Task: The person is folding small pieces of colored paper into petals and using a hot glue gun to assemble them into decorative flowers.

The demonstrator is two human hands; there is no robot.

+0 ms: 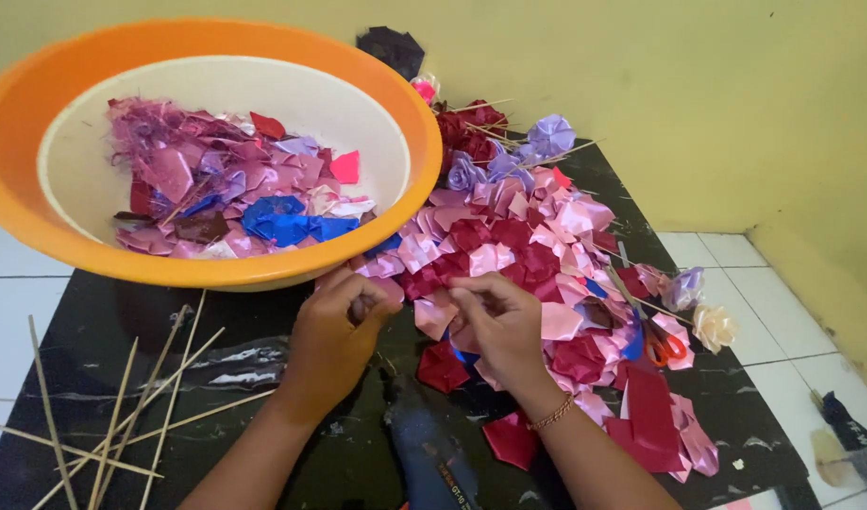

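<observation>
My left hand (pixel 334 331) and my right hand (pixel 497 326) meet over a black sheet (pixel 122 331) on the floor. Together they pinch a small pink folded ribbon petal (pixel 435 314) at the near edge of a heap of pink, dark red and lilac ribbon petals (pixel 518 241). A thin bracelet sits on my right wrist. Finished ribbon roses, lilac (pixel 549 135) and dark red (pixel 466 127), lie at the back of the heap.
A big orange basin (pixel 18 104) with ribbon scraps rests at the upper left. Several bamboo skewers (pixel 122 416) lie at the lower left. A dark glue gun (pixel 433 453) is between my forearms. Orange-handled scissors (pixel 658 348) and a cream rose (pixel 714 326) are at the right.
</observation>
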